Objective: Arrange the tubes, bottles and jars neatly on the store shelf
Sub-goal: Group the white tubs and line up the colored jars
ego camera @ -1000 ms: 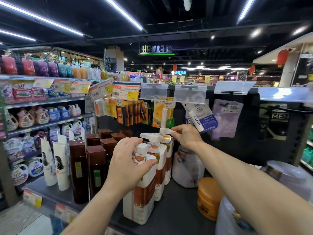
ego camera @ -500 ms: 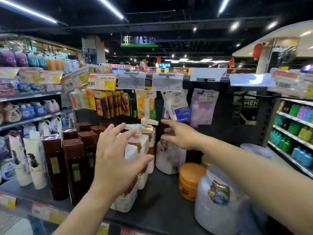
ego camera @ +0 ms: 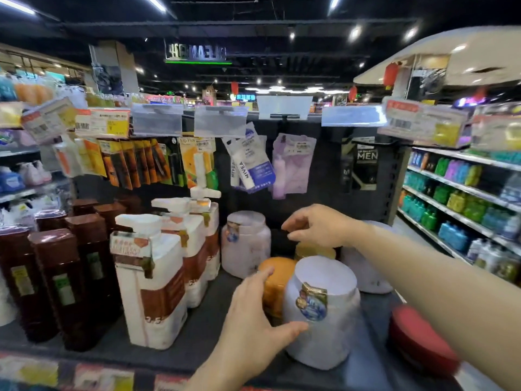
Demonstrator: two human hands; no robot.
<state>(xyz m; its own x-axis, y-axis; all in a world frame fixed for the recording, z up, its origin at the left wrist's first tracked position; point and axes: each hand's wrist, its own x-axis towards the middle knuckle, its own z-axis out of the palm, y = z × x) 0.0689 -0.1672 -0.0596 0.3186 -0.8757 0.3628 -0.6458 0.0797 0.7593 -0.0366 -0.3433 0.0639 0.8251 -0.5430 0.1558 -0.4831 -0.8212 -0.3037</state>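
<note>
A dark store shelf (ego camera: pixel 203 331) carries a row of white and brown pump bottles (ego camera: pixel 153 280), dark brown bottles (ego camera: pixel 60 280) to their left, and jars to the right. My left hand (ego camera: pixel 253 314) is spread open beside a large white jar (ego camera: pixel 324 314) at the front, its thumb against the jar's left side. An orange jar (ego camera: pixel 275 283) stands just behind that hand. My right hand (ego camera: pixel 318 225) hovers with loosely curled fingers above a second orange jar (ego camera: pixel 314 251), holding nothing. Another white jar (ego camera: pixel 245 244) stands at the back.
A red lid or tub (ego camera: pixel 420 334) lies at the shelf's right end, under my right forearm. A further white jar (ego camera: pixel 366 266) sits behind my right arm. Hanging packets (ego camera: pixel 248 162) and price tags (ego camera: pixel 158 122) dangle above the bottles. Other stocked shelves stand left and right.
Both hands have left the pump bottles and moved right to the jars. The view has swung right and down.
</note>
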